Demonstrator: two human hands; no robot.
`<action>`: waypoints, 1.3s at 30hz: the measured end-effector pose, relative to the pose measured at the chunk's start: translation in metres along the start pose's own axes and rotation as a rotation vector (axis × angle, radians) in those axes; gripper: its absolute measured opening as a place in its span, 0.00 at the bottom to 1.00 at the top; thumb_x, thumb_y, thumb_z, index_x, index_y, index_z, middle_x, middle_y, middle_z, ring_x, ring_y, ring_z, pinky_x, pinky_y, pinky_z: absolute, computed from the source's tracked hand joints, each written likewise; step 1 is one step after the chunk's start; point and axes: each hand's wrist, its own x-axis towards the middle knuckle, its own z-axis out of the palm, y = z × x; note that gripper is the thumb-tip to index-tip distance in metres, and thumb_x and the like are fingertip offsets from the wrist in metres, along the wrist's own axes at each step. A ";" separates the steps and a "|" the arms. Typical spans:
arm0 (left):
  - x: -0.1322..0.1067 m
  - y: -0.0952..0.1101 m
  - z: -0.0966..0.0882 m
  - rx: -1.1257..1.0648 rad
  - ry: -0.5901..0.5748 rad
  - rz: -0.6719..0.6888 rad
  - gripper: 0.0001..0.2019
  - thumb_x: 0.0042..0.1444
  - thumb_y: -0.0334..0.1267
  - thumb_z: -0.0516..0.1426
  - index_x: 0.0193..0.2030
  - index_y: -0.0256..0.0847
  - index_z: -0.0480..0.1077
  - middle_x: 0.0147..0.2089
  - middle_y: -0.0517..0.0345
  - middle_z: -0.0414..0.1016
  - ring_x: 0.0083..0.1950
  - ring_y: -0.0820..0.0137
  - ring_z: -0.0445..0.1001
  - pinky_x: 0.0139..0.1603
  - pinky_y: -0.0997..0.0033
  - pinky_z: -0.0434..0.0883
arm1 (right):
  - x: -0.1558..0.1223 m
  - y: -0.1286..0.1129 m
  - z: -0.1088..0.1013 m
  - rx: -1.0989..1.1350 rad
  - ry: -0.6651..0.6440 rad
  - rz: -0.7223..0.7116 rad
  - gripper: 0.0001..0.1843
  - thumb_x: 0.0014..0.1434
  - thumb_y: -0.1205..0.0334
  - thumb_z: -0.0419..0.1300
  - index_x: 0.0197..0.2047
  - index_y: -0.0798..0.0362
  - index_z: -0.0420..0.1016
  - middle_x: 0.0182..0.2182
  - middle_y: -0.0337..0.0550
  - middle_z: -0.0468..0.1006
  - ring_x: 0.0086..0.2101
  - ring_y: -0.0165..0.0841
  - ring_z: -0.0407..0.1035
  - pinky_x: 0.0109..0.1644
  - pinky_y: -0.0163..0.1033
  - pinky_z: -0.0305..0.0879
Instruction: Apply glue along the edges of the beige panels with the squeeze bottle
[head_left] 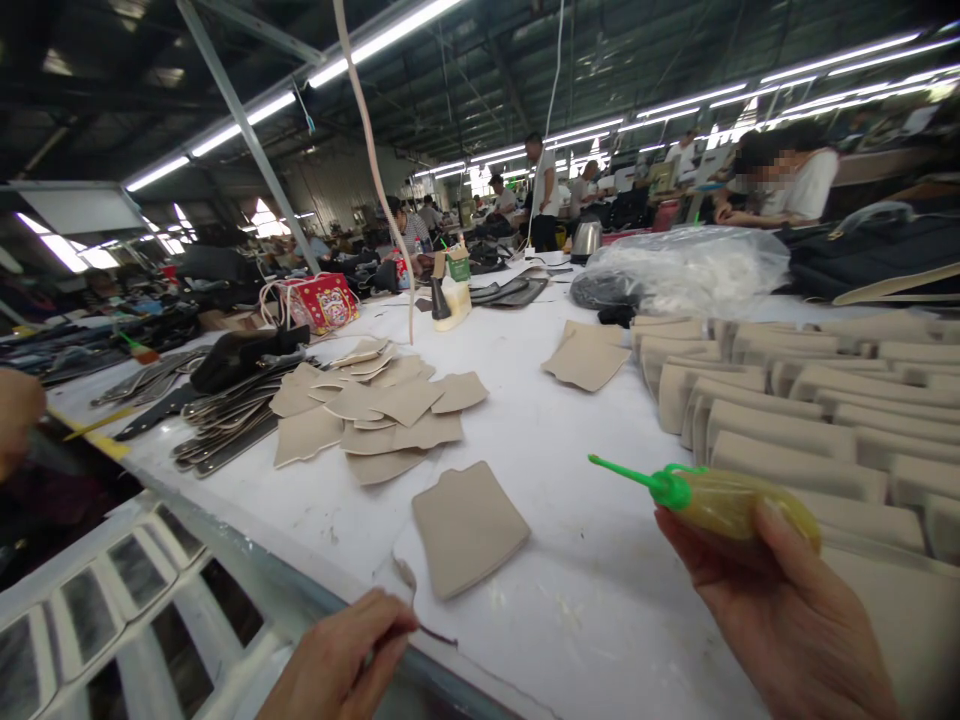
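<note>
Squeeze bottle (739,505), amber-bodied and green-nozzled, lay at four o'clock in the grasp of the right hand (799,610), its tip pointing toward nine. At seven o'clock the left hand (345,655) had its fingers curled together beside a thin, dark strip (437,635); whether it pinched that strip could not be told. At six o'clock a single beige panel (471,530) lay flat on the white worktop (570,590). A loose pile of beige panels (397,405) sat at eight o'clock, and rows of folded beige pieces (780,425) stood at three.
</note>
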 end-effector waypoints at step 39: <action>0.130 0.060 0.000 0.387 -0.031 0.333 0.25 0.58 0.30 0.43 0.61 0.48 0.62 0.47 0.56 0.75 0.47 0.65 0.73 0.48 0.68 0.66 | -0.010 0.012 -0.008 -0.541 -0.352 -0.215 0.32 0.42 0.54 0.72 0.50 0.48 0.68 0.38 0.41 0.76 0.38 0.40 0.72 0.41 0.40 0.73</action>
